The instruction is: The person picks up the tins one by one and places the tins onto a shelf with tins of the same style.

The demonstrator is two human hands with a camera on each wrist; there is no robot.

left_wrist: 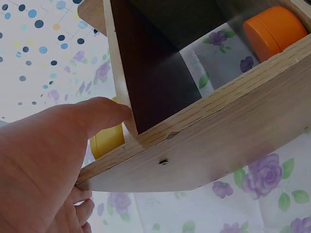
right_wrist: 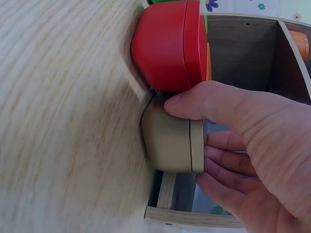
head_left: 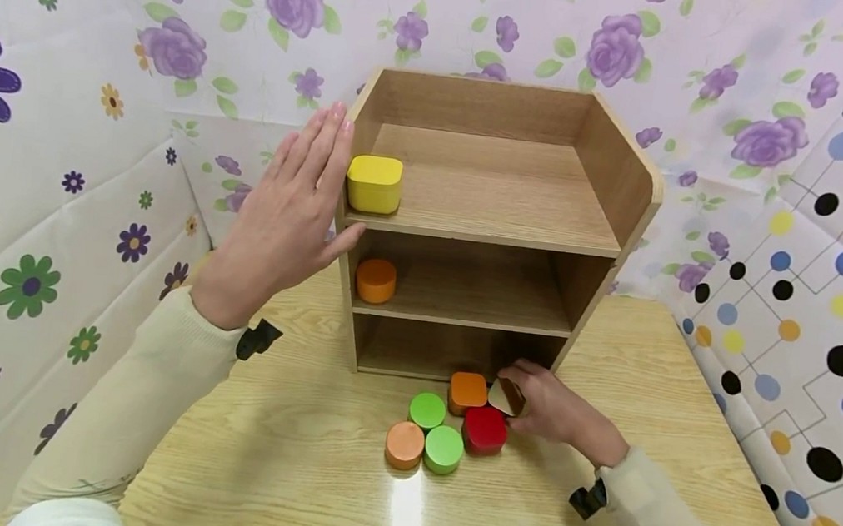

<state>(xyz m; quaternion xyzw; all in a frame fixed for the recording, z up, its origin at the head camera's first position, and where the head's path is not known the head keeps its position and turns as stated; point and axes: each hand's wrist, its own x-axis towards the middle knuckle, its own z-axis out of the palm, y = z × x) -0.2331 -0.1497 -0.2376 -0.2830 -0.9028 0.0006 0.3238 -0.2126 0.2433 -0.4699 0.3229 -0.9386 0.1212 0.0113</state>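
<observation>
Right hand (head_left: 552, 404) pinches gold tin (right_wrist: 170, 138), just in front of bottom compartment (head_left: 421, 348). Red tin (head_left: 484, 431) right beside the grip, orange square tin (head_left: 468, 391) also close: sideways drag could knock either. Farther off, left hand (head_left: 287, 201) lies straight-fingered against wooden shelf (head_left: 503, 187); hard push might shift it, jolting yellow tin (head_left: 374, 187).
</observation>
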